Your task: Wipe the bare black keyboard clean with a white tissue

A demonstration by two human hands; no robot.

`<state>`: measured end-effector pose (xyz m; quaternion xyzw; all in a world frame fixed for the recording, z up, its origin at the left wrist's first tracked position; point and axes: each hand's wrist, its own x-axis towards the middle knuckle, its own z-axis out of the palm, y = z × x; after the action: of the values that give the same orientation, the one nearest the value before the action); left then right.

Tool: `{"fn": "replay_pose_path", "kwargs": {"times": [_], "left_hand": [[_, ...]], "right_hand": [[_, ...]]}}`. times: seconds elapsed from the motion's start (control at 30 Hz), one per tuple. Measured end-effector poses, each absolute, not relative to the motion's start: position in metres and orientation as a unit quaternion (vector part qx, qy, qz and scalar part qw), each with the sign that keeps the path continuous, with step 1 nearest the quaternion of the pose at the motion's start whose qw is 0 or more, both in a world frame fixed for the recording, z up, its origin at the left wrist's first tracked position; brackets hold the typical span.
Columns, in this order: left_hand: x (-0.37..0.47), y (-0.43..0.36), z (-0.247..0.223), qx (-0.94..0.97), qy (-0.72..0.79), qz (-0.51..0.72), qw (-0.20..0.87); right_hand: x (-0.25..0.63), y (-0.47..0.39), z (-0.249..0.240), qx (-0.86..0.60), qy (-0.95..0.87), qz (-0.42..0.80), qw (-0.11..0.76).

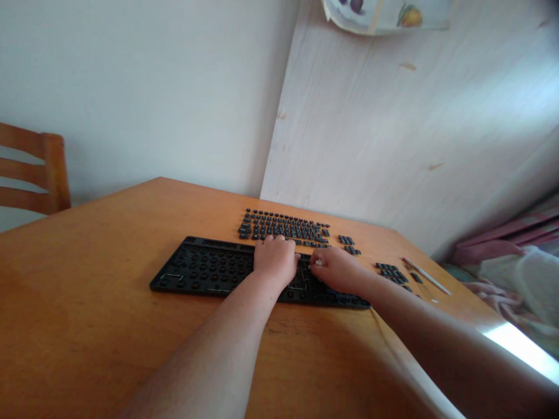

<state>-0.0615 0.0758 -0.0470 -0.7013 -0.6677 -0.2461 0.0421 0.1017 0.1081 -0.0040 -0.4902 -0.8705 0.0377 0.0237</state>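
Note:
A black keyboard base (205, 270) with its keycaps removed lies flat on the wooden table. My left hand (275, 259) rests over its middle, fingers curled at the far edge and thumb out to the right, gripping it. Just to the right, my right hand (334, 267) is closed in a pinch above the base. A small white bit shows between its fingers, too small to name. Behind the base, loose black keycaps (286, 224) are laid out in rows. My hands hide part of the base's middle and right.
More keycaps (391, 272) lie to the right, near a thin white stick (425, 275). A cable (386, 326) runs from the base towards the front. The table (87, 291) meets a wall behind; a wooden chair (55, 171) stands at left, and cloth (519, 279) is heaped at right.

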Motion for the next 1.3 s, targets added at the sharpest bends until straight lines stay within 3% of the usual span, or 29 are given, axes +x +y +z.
{"fn": "replay_pose_path", "kwargs": {"times": [0.57,0.8,0.93,1.3], "left_hand": [[-0.061,0.074,-0.042,-0.703,-0.672,-0.23,0.041],[-0.061,0.075,-0.044,-0.705,-0.672,-0.222,0.043],[-0.061,0.074,-0.042,-0.704,-0.675,-0.213,0.053],[-0.062,0.075,-0.044,-0.703,-0.678,-0.21,0.053]], "right_hand": [[0.117,0.112,-0.007,-0.452,-0.867,0.196,0.077],[0.111,0.116,-0.016,-0.526,-0.779,0.29,0.182],[0.102,0.117,-0.019,-0.513,-0.796,0.264,0.186],[0.103,0.122,-0.016,-0.448,-0.874,0.163,0.093]]}}
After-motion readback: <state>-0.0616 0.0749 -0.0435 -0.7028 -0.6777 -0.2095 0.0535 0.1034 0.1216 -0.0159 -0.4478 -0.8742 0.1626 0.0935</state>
